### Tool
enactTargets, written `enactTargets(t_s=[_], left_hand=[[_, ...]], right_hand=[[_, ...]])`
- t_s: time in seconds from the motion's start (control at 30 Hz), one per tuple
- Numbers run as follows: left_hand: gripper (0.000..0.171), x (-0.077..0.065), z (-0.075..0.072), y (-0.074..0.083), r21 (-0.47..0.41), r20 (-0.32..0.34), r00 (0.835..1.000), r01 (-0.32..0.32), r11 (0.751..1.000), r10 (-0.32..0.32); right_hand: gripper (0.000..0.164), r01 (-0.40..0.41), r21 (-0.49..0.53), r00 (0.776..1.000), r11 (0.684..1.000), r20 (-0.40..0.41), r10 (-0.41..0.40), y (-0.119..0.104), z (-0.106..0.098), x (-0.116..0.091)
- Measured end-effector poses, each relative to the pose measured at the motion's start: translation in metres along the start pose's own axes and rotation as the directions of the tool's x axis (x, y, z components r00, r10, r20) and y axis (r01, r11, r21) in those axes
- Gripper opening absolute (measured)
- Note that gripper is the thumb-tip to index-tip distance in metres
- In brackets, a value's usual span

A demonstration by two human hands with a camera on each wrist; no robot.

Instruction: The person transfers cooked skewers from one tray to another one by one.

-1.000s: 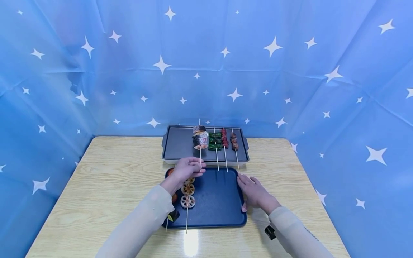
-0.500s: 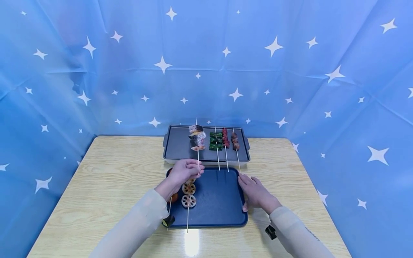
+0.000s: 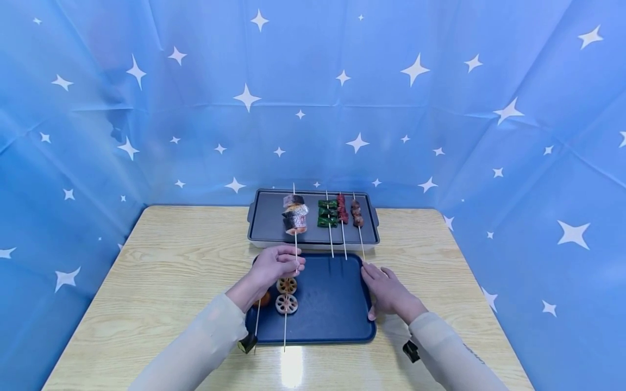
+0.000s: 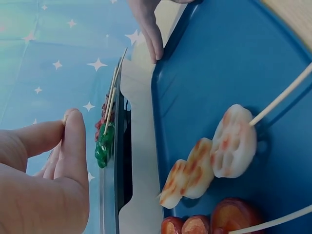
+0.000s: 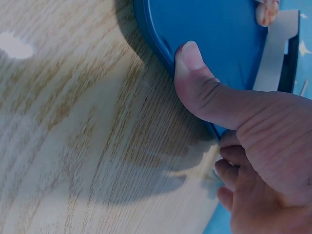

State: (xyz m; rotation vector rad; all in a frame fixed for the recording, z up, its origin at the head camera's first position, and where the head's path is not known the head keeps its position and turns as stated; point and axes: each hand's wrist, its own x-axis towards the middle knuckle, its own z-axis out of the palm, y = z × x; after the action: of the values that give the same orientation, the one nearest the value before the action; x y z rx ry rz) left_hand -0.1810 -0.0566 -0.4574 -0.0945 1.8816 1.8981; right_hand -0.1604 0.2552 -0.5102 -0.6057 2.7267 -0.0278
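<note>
My left hand (image 3: 266, 272) pinches the bare stick of a skewer of silvery fish chunks (image 3: 295, 221), whose fish end is over the left part of the grey grill plate (image 3: 268, 214). Whether the fish touches the plate, I cannot tell. In the left wrist view, thumb and finger meet at their tips. Below it, a lotus root skewer (image 4: 234, 141) lies on the blue tray (image 3: 332, 304), beside a skewer of red-orange pieces (image 4: 234, 214) partly under my forearm. My right hand (image 3: 386, 290) rests at the tray's right edge, its thumb (image 5: 191, 58) on the rim and fingers extended to the far corner.
Three more skewers lie on the grill plate's right half: green pepper (image 3: 327, 213), red meat (image 3: 342, 209) and browned meat (image 3: 357, 213). Their sticks overhang its front edge toward the tray. A wood-grain table (image 3: 191, 244) carries everything; a blue starry curtain (image 3: 313, 136) surrounds it.
My left hand has moved a little left and toward me, carrying the fish skewer further left over the grill plate. The right hand stays at the tray's edge.
</note>
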Motion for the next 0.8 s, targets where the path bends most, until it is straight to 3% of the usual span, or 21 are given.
enactTargets(t_s=[0.23,0.8], left_hand=[[0.031,-0.013,0.001,-0.006,0.079,0.037,0.999,0.019,0.997,-0.022],[0.03,-0.047,0.006,-0.035,0.097,0.182,0.983,0.019,0.995,-0.037]], right_hand=[[0.117,-0.003,0.006,1.0,1.0,0.003,0.003,0.001,0.001,0.001],[0.116,0.037,0.008,0.998,0.999,-0.052,-0.037,0.001,0.001,-0.001]])
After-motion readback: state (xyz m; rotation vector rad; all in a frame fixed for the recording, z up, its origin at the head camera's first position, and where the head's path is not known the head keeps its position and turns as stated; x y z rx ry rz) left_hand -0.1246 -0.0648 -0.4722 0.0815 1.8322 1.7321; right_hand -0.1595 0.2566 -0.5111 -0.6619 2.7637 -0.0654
